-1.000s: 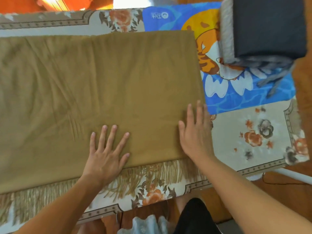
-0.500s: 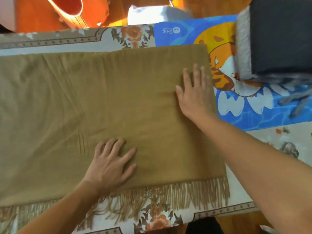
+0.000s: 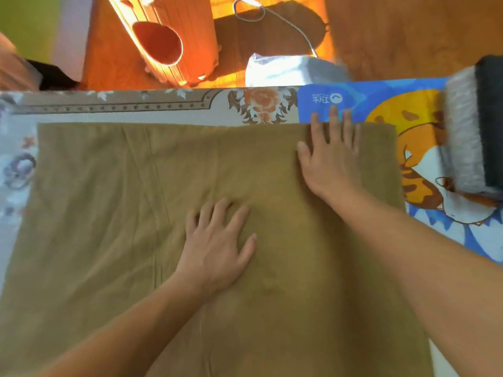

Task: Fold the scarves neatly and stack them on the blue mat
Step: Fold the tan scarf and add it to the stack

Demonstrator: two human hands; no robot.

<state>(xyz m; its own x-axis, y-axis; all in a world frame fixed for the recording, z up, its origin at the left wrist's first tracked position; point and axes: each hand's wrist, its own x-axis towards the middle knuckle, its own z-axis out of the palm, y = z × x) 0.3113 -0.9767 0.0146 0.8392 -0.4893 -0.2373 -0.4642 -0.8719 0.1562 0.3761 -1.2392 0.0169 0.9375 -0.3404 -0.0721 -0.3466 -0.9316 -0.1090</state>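
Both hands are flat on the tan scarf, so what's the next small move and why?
Probably pinch the far right corner with the right hand and fold the tan scarf leftward in half. It lies spread flat, the left hand pins its middle, and it is wider than the folded scarves stacked on the blue mat.

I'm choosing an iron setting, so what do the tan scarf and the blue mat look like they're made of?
The tan scarf looks like soft woven cloth, perhaps wool or a blend: matte, with faint creases and no shine. The blue mat looks like smooth printed plastic or coated fabric: flat, bright cartoon print, slight sheen. Neither fibre can be confirmed by sight.
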